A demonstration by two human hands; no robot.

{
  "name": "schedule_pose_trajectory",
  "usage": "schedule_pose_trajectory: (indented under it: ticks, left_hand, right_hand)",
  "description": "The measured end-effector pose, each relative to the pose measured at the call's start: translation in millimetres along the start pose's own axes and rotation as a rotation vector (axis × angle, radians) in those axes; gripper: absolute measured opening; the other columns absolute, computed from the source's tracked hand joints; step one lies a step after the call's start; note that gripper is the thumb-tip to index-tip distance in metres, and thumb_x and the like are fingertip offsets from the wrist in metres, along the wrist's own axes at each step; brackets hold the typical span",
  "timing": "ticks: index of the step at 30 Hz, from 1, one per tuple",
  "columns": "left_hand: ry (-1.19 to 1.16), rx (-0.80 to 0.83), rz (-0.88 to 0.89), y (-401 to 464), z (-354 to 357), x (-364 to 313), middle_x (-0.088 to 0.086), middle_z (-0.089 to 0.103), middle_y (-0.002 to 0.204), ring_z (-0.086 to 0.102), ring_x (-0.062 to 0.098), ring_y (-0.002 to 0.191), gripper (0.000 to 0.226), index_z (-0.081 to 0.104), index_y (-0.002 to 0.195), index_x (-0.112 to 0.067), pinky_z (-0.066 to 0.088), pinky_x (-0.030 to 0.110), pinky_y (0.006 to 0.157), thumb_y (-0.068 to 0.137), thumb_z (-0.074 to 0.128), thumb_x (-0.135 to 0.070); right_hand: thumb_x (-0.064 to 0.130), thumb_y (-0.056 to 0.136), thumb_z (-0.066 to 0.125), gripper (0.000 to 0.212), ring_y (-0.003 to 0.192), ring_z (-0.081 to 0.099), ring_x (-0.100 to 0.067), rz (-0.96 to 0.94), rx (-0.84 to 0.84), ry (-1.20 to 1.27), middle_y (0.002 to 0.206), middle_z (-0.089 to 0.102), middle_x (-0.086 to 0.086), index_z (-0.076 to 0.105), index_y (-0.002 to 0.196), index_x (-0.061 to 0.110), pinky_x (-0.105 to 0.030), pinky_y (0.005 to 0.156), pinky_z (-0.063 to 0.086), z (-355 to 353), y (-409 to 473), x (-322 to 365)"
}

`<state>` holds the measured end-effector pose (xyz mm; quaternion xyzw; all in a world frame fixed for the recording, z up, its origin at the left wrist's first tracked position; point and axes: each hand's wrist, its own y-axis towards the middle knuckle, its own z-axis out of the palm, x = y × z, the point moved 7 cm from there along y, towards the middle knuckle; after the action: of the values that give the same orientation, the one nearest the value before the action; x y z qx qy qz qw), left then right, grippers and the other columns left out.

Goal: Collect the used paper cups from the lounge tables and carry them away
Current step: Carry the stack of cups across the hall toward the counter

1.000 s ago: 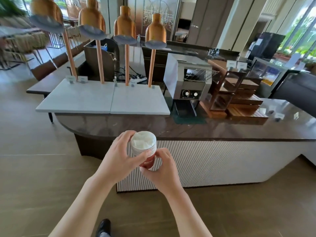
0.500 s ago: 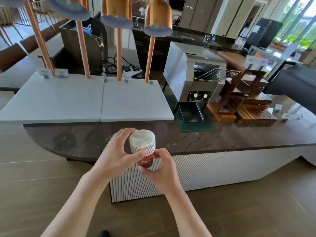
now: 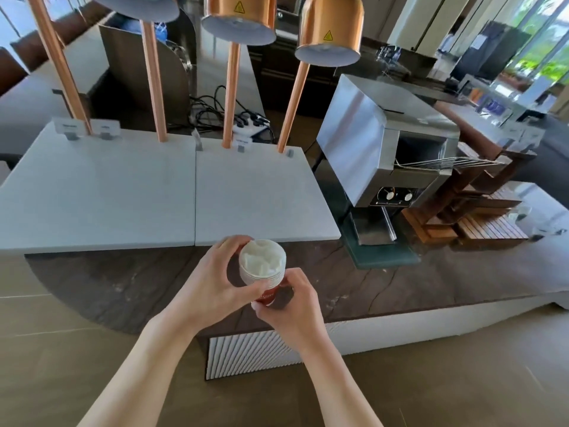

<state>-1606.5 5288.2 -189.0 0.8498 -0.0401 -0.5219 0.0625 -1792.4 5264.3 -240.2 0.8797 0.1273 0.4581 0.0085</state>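
A stack of nested paper cups (image 3: 263, 274), red below with white ribbed rims and crumpled white paper in the top one, is held upright over the near edge of the dark stone counter (image 3: 400, 291). My left hand (image 3: 212, 285) grips the stack's upper part from the left. My right hand (image 3: 292, 306) grips its red lower part from the right and below. The bottom of the stack is hidden by my fingers.
Two white slabs (image 3: 154, 195) lie on the counter under copper heat lamps (image 3: 328, 32). A steel toaster (image 3: 385, 149) and wooden racks (image 3: 480, 217) stand to the right. Cables and a power strip (image 3: 246, 124) lie behind. Brown floor (image 3: 431, 380) surrounds the counter.
The view has closed in on the counter, so the slabs, lamps and toaster loom larger. Both hands keep the same hold on the cup stack.
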Motion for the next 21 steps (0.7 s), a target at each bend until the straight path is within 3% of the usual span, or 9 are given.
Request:
schedule_pose_trajectory:
  ticks: [7, 11, 21]
  left_hand:
    - [0.013, -0.027, -0.022, 38, -10, 35, -0.022, 0.063, 0.13, 0.06, 0.005, 0.125, 0.068, 0.056, 0.132, -0.043, 0.051, 0.033, 0.104, 0.073, 0.085, -0.059]
    - [0.059, -0.063, -0.07, 63, -14, 56, -0.025, 0.06, 0.133, 0.055, 0.0, 0.13, 0.07, 0.053, 0.135, -0.045, 0.046, 0.026, 0.104, 0.074, 0.085, -0.057]
    - [0.135, -0.06, -0.226, 108, 8, 114, -0.031, 0.052, 0.137, 0.048, 0.0, 0.135, 0.076, 0.048, 0.143, -0.047, 0.039, 0.022, 0.105, 0.076, 0.081, -0.062]
  right_hand:
    - [0.043, 0.071, 0.093, 0.053, 0.11, 0.063, -0.006, -0.008, 0.079, 0.016, 0.113, 0.064, 0.022, 0.064, 0.115, 0.036, -0.028, 0.093, 0.059, 29, 54, -14]
    - [0.041, 0.069, 0.092, 0.057, 0.111, 0.064, -0.006, -0.009, 0.146, 0.029, 0.114, 0.065, 0.02, 0.064, 0.118, 0.035, -0.032, 0.094, 0.059, 47, 92, -25]
    - [0.042, 0.067, 0.091, 0.051, 0.108, 0.061, -0.004, 0.034, 0.261, 0.01, 0.109, 0.064, 0.022, 0.067, 0.112, 0.037, -0.036, 0.092, 0.058, 79, 155, -82]
